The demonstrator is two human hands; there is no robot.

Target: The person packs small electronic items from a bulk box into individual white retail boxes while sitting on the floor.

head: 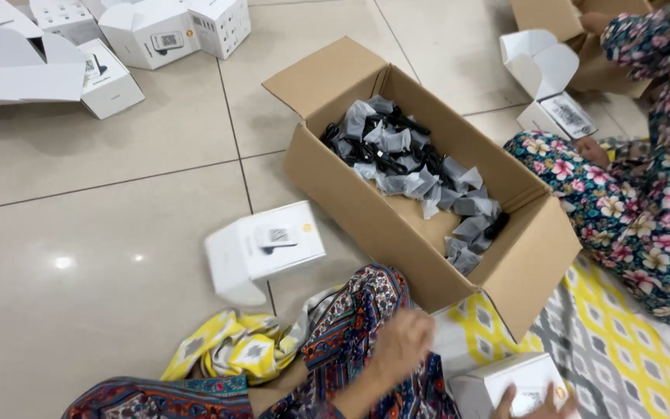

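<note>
Floor (102,233): pale glossy tiles with grey grout lines; a yellow, grey and white patterned mat (606,341) covers the lower right corner.

Cardboard box (366,209): brown, flaps open, standing on the floor in front of me. Inside lie black cables (397,151) bundled in grey wrappers, heaped along the box from its far left end to its near right end.

White carton (261,248): small and closed, tilted on the tiles just left of the cardboard box.

My left hand (401,345): blurred, raised over my patterned knee just below the cardboard box. It holds nothing that I can see; I cannot tell how wide its fingers are.

My right hand (525,403): at the bottom edge, fingers wrapped on a second white carton (505,380) that rests on the mat.

More white cartons (118,46): a scattered pile at top left, several with lids open.

Another person (645,186): sitting at right in flowered clothing, with an open white carton (548,85) beside their knee.
</note>
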